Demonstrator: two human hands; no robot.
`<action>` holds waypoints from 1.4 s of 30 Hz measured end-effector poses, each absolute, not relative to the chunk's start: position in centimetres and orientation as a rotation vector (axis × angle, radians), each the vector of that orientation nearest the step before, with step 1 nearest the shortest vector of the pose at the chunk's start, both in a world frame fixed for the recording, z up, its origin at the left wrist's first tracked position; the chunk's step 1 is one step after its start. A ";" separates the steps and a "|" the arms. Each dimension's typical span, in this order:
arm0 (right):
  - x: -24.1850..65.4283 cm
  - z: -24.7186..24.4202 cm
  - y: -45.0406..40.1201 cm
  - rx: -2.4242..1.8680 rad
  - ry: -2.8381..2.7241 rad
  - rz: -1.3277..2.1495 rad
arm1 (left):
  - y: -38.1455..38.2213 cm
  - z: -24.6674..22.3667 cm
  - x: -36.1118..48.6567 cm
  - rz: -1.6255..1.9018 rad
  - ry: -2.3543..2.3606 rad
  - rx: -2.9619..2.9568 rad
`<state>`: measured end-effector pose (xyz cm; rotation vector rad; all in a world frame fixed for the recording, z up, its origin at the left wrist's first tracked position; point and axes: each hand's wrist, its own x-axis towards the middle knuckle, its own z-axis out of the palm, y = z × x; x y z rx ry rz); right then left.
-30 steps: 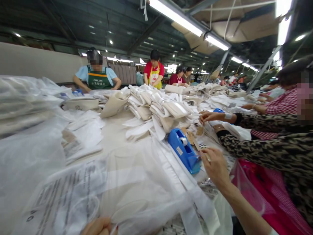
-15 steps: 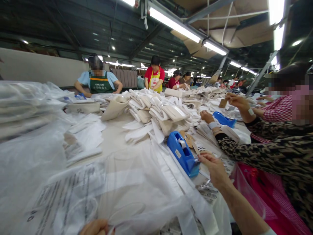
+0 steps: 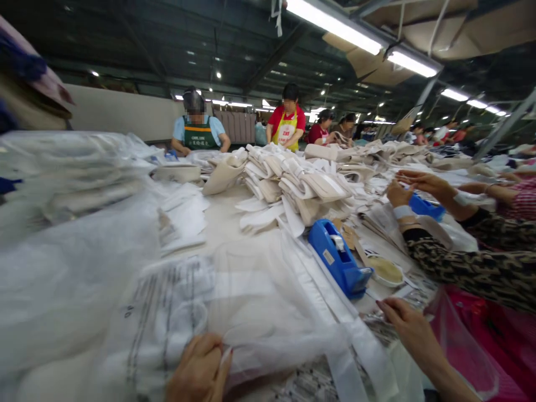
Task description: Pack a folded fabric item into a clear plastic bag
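Note:
My left hand is closed on the near edge of a clear plastic bag with dark printed lines. Inside the bag lies a folded beige and white fabric piece. To the right, my right hand is pinched shut just off the near end of a blue tape dispenser, not touching it. Whatever its fingertips hold is too small to make out. The dispenser carries a white roll of tape. White strips run beside the bag, partly beneath it.
A heap of folded beige and white fabric pieces fills the table's middle. Stacked plastic-wrapped packs stand left. A co-worker's hands are close on the right, by a second blue dispenser. A round tape roll lies beyond my right hand.
My right hand has drawn away from the blue dispenser's end toward me. My left hand has come further into view along the bag's edge. The camera has turned left.

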<state>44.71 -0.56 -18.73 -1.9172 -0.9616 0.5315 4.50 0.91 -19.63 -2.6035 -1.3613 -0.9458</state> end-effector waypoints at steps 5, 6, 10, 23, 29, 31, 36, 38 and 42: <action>40.3 -13.2 -2.5 -1.826 -1.763 0.604 | 0.2 -18.5 5.7 -1.003 -1.635 -2.600; 38.5 -11.7 -2.6 -1.730 -1.964 0.722 | 0.2 -18.4 5.9 -1.028 -1.647 -2.592; 30.6 -7.3 -0.4 -1.269 -2.561 1.016 | 0.2 -18.0 6.2 -1.115 -1.652 -2.557; 23.0 -11.3 9.2 -1.410 -2.851 0.796 | 0.1 -17.7 6.6 -1.084 -1.644 -2.544; 26.2 -12.8 7.5 -1.575 -2.435 0.275 | -0.1 -18.0 6.5 -1.040 -1.688 -2.566; 25.9 -13.8 4.9 -1.269 -2.407 0.141 | 0.1 -18.1 6.6 -1.040 -1.687 -2.543; 23.7 -17.4 -0.2 -0.831 -2.557 -0.371 | -0.3 -17.6 6.4 -0.958 -1.657 -2.561; 23.6 -18.5 -0.5 -0.854 -2.601 -0.442 | -1.3 -17.3 5.7 -0.839 -1.543 -2.558; 24.2 -19.5 0.1 -0.864 -2.626 -0.406 | -4.5 -17.9 2.1 -0.536 -1.350 -2.258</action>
